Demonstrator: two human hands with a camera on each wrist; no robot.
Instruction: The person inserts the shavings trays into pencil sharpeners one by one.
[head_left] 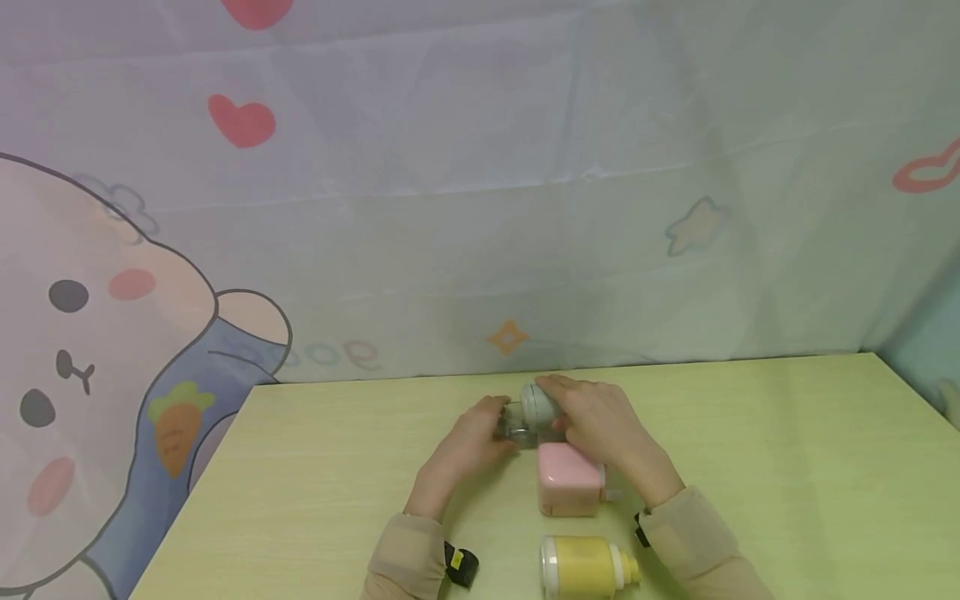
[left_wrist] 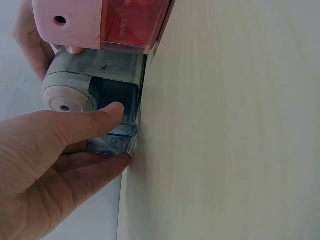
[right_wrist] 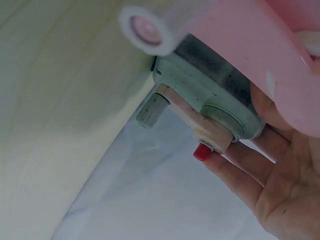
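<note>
A grey-green crank pencil sharpener (head_left: 538,408) stands near the table's back edge. My left hand (head_left: 472,437) pinches its clear shavings drawer (left_wrist: 112,146) between thumb and fingers; the drawer juts out of the body on the pencil-hole side. From the other side my right hand (head_left: 603,417) holds the sharpener's body, its thumb near the top. In the right wrist view the crank (right_wrist: 187,112) hangs at the back, and a fingertip lies at its red button (right_wrist: 202,152). A pink pencil sharpener (head_left: 570,479) sits just in front, covering part of the grey-green one in both wrist views.
Nearer the front lies a yellow cylindrical thing (head_left: 585,567) with white ends. The pale wooden table (head_left: 787,467) meets a printed cloth (head_left: 420,250) hung along its back. Black camera mounts (head_left: 461,567) sit at the wrists.
</note>
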